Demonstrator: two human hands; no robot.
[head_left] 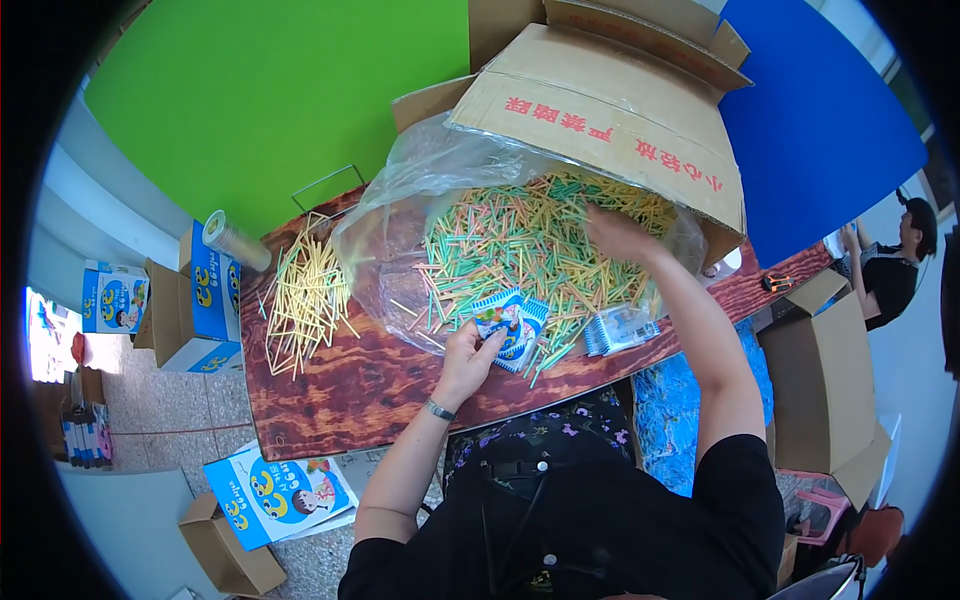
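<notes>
My left hand (468,362) is closed, its thumb pinching small blue-and-white printed packets (522,343) at the near edge of a heap of thin coloured sticks (490,235). The sticks are yellow, green and pink, spread on a clear plastic bag (375,245) that comes out of a cardboard box lying on its side. My right hand (615,236) reaches into the heap near the box mouth. Its fingers are partly hidden among the sticks, so their grip is unclear. More blue-and-white packets (622,328) lie at the heap's near right, below my right forearm.
The large cardboard box (610,110) stands at the back of the red-brown wooden table (370,400). A separate pile of mostly yellow sticks (308,300) lies left, near a clear cylindrical container (235,240). Blue printed cartons (275,495) stand left; an open carton (825,385) and another person (895,255) are right.
</notes>
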